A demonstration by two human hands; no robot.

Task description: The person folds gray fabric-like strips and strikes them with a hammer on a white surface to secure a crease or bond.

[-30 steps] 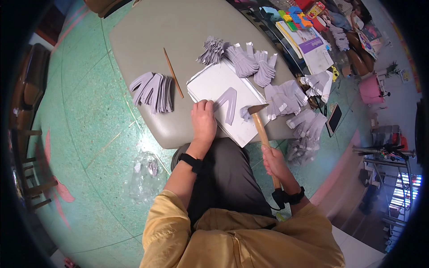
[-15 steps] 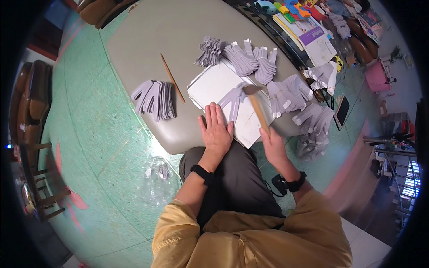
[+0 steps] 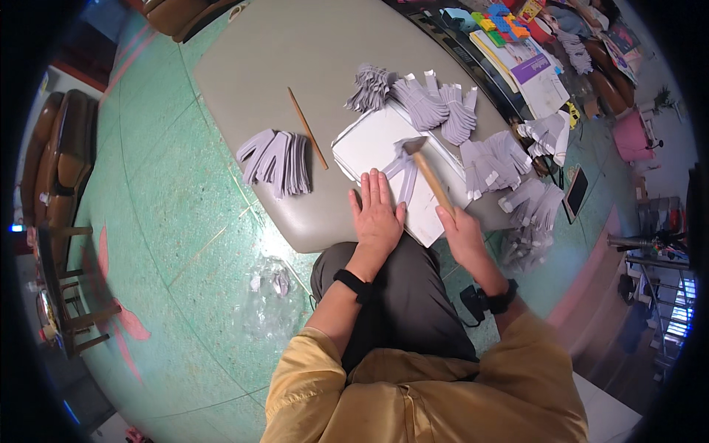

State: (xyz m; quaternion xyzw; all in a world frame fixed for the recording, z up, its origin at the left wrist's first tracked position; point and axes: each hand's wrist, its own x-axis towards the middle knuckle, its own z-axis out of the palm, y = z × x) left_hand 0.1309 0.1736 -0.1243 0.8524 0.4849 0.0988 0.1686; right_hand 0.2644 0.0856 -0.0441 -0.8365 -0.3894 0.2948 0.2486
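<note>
My left hand [image 3: 379, 220] lies flat with its fingers stretched out, at the near left edge of a V-shaped lilac strip [image 3: 408, 184]. That strip rests on a white board [image 3: 362, 142] in front of my knees. My right hand [image 3: 465, 236] is wrapped round the wooden handle of a hammer [image 3: 433, 177]. The hammer's dark head is over the far, pointed end of the strip and partly hides it. Whether the head touches the strip, I cannot tell.
Left of the board are a fanned stack of lilac strips [image 3: 276, 164] and a thin brown stick [image 3: 307, 127]. Tied lilac bundles [image 3: 422, 102] line the far and right sides. A phone [image 3: 575, 194] lies at right, and a clear plastic bag [image 3: 269, 295] on the green floor.
The whole view has shifted a little, so things sit farther right. Relative to the board, the hammer head has moved left, onto the strip's pointed end. My left hand stays in place.
</note>
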